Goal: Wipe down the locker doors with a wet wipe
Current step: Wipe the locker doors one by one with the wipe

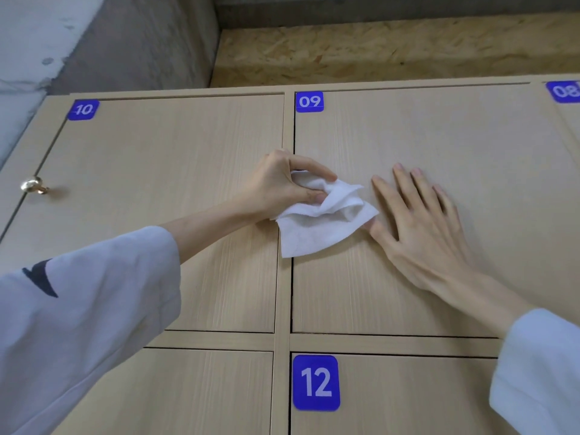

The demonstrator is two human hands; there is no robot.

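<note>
Pinching a crumpled white wet wipe between thumb and curled fingers, the left hand sits at the seam where two pale wood-grain locker doors meet, its grip closed round the upper, bunched part of the cloth while the loose lower corner hangs down over the gap. Most of the wipe lies against the left edge of the door marked 09 (its blue number label sits at the door's top left corner). The right hand lies flat on that same door just beside the wipe, fingers straight and spread, palm pressed to the panel; its thumb touches or slips under the wipe's right edge, which of the two I cannot tell. To the left is the door marked 10, with a small brass knob near its left edge and the left forearm stretched across its lower half. Both arms wear loose white sleeves. Below door 09 a further door carries a blue label reading 12, and at the far right edge a label 08 is partly cut off. Above the lockers runs a band of chipboard beside a grey concrete wall.
</note>
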